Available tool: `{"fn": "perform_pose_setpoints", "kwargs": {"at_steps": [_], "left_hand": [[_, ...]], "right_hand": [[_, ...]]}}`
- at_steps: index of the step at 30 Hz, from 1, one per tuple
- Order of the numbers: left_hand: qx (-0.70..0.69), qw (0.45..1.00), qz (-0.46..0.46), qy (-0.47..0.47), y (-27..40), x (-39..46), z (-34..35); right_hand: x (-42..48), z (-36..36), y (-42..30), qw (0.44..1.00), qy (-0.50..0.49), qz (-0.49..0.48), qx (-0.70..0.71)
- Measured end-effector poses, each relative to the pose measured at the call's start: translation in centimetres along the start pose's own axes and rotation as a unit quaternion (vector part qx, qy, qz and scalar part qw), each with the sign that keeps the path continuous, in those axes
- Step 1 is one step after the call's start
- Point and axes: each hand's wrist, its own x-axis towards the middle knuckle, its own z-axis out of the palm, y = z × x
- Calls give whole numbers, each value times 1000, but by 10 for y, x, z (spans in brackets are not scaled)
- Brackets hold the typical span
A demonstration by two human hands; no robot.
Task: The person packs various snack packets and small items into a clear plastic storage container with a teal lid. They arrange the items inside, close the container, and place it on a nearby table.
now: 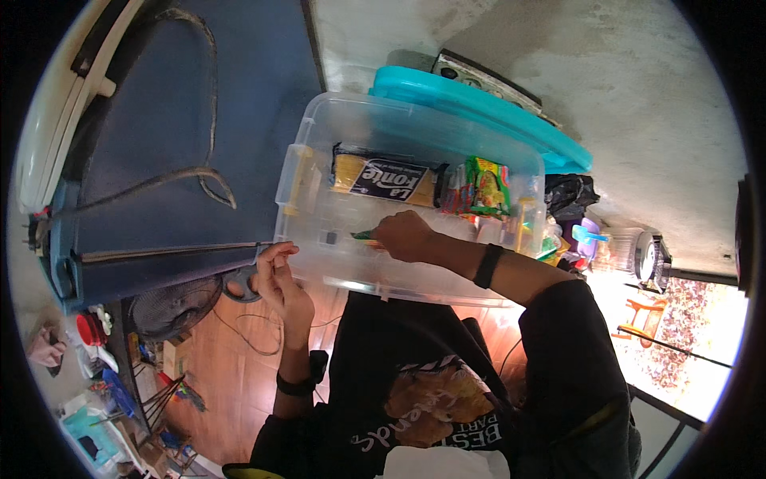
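Note:
A clear plastic storage box (335, 251) stands open before me. Against its far side lies a La Fonte pasta packet (386, 179), with green instant noodle packets (491, 185) to its right. My right hand (404, 235) is inside the box, closed on a small green and orange packet (364, 236) that shows only in part. My left hand (281, 284) is raised by the box's near left corner, fingers loosely bent, with the dark handle of a pair of scissors (239, 287) hanging at its fingers. How the fingers hold the handle is hard to tell.
A turquoise lid (479, 120) leans behind the box. At the left are a dark blue surface (257, 120) with a grey cable (212, 108), and a fan (173, 305) below. A black plastic bag (568, 194) and a clear container (619, 251) stand at the right.

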Motion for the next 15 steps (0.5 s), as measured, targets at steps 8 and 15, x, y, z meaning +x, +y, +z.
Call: {"fn": "perform_pose_setpoints", "kwargs": {"at_steps": [8, 15], "left_hand": [[30, 998, -37, -50, -23, 7, 3], [47, 996, -4, -79, -26, 7, 5]], "right_hand": [[73, 24, -42, 997, 9, -65, 33], [76, 37, -39, 992, 53, -76, 91]]}}
